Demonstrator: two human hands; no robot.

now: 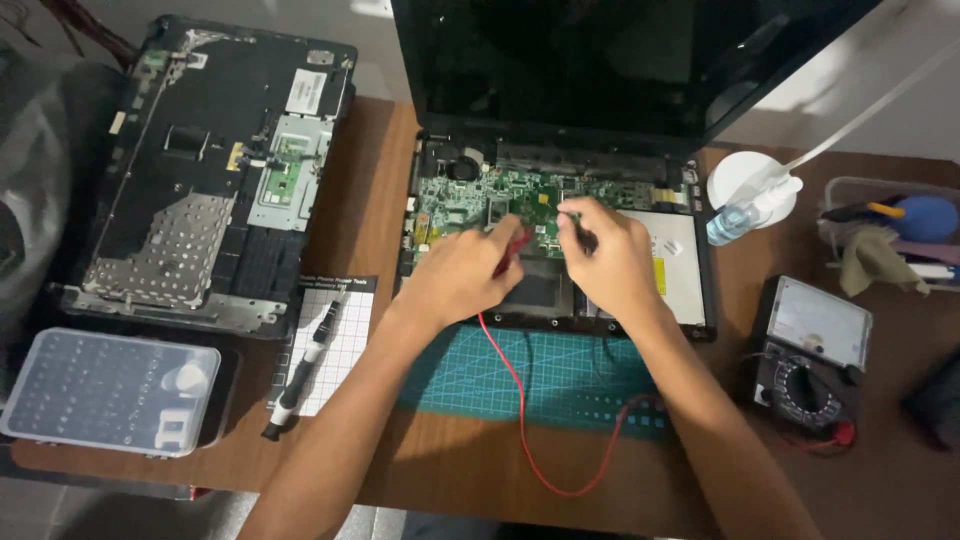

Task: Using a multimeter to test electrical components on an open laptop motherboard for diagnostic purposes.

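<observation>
An opened laptop (690,290) lies on the desk with its green circuit board (470,195) bare. My left hand (465,270) holds a red test probe (512,250), whose red lead (515,390) loops down over the teal cutting mat (560,375). My right hand (605,255) pinches a black probe (572,222) with its tip on the board. Both hands hover close together over the board's middle. An analogue multimeter (812,360) sits to the right, its wires running toward my hands.
A removed laptop cover (200,170) lies upside down at the left. In front of it sit a clear bit case (110,390) and a black screwdriver (300,370) on a gridded sheet. A white lamp base (745,180), small bottle (728,222) and tool tray (890,235) stand at the right.
</observation>
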